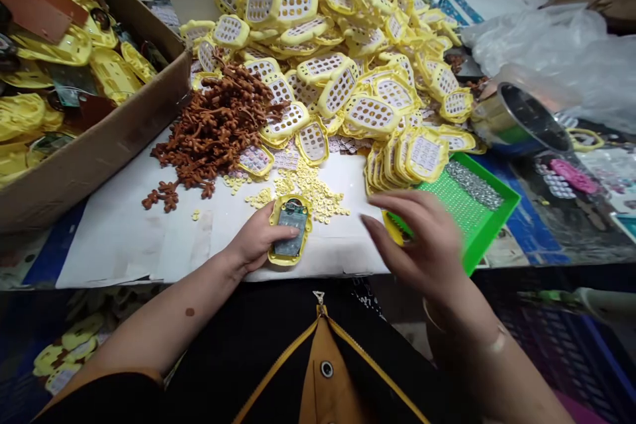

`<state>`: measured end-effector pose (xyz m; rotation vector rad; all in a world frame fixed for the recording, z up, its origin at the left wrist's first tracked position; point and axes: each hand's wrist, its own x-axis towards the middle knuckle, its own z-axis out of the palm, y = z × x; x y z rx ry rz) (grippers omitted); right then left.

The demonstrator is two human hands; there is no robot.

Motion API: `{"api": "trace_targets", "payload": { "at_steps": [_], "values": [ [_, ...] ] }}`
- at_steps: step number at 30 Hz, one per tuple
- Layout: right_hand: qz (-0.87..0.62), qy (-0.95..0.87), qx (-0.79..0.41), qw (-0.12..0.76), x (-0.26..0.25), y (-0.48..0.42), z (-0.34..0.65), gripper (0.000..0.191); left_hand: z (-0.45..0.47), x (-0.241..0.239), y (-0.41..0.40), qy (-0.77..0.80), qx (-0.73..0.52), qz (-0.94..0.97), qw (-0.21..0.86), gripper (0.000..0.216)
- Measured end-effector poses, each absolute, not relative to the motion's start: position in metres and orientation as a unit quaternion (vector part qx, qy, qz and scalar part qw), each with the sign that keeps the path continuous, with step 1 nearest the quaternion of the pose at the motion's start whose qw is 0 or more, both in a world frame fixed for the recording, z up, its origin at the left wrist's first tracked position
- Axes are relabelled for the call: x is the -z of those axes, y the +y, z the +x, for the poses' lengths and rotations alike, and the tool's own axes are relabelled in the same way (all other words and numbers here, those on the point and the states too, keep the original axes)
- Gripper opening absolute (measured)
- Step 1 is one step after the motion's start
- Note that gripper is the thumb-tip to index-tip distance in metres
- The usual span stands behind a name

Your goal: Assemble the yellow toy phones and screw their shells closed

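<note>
My left hand (258, 238) is closed on a yellow toy-phone shell (291, 229) with a green circuit board inside, pressing it against the white sheet (124, 238). My right hand (422, 238) hovers, blurred, fingers spread, over the near left corner of a green tray (489, 218). Under its fingers a yellow piece shows, and I cannot tell whether the hand holds it. Small yellow buttons (308, 189) lie scattered just beyond the shell. A stack of yellow shells (412, 159) leans at the tray's left edge.
A big heap of yellow keypad covers (338, 46) fills the back. Brown rubber pieces (218, 122) pile at centre left. A cardboard box (99, 146) of shells stands left. A steel bowl (521, 122) and plastic bags (556, 46) sit right.
</note>
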<state>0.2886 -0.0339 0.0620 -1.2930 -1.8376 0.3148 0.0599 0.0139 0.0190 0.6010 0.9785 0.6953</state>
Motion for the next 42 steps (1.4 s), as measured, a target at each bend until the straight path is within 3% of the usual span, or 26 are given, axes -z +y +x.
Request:
{"api": "trace_targets", "payload": {
  "at_steps": [3, 5, 10, 14, 16, 19, 21, 24, 27, 32, 38, 42],
  "values": [
    [-0.506, -0.823, -0.065, 0.252, -0.045, 0.035, 0.260, 0.020, 0.042, -0.016, 0.017, 0.447, -0.336, 0.255, 0.789, 0.046],
    [-0.522, -0.826, -0.065, 0.202, -0.037, 0.079, 0.239, 0.020, 0.036, -0.014, 0.019, 0.441, -0.336, 0.241, 0.797, 0.047],
    [-0.572, -0.779, -0.018, 0.256, -0.035, 0.171, 0.196, 0.035, 0.031, -0.011, 0.021, 0.430, -0.317, 0.216, 0.817, 0.046],
    [-0.560, -0.796, -0.058, 0.223, -0.038, 0.209, 0.190, 0.022, 0.028, -0.009, 0.020, 0.421, -0.322, 0.206, 0.823, 0.045],
    [-0.552, -0.782, -0.070, 0.281, -0.039, 0.208, 0.197, 0.019, 0.026, -0.009, 0.020, 0.415, -0.324, 0.204, 0.825, 0.044],
    [-0.520, -0.687, -0.211, 0.462, -0.040, 0.187, 0.212, 0.008, 0.024, -0.008, 0.021, 0.408, -0.333, 0.196, 0.827, 0.044],
    [-0.483, -0.599, -0.383, 0.511, -0.040, 0.164, 0.220, 0.014, 0.024, -0.009, 0.020, 0.404, -0.346, 0.192, 0.825, 0.045],
    [-0.441, -0.505, -0.548, 0.502, -0.038, 0.129, 0.225, 0.026, 0.024, -0.012, 0.019, 0.403, -0.370, 0.191, 0.815, 0.046],
    [-0.432, -0.494, -0.570, 0.495, -0.036, 0.098, 0.228, 0.026, 0.021, -0.017, 0.019, 0.404, -0.410, 0.207, 0.791, 0.048],
    [-0.401, -0.642, -0.567, 0.325, -0.039, 0.059, 0.229, 0.021, 0.020, -0.022, 0.015, 0.415, -0.354, 0.332, 0.769, 0.047],
    [-0.397, -0.425, -0.683, 0.443, -0.012, 0.021, 0.208, 0.032, 0.035, -0.024, 0.007, 0.401, -0.449, 0.250, 0.758, 0.044],
    [-0.408, -0.314, -0.706, 0.486, 0.007, 0.009, 0.200, 0.029, 0.040, -0.024, 0.004, 0.385, -0.407, 0.251, 0.790, 0.043]
  ]
}}
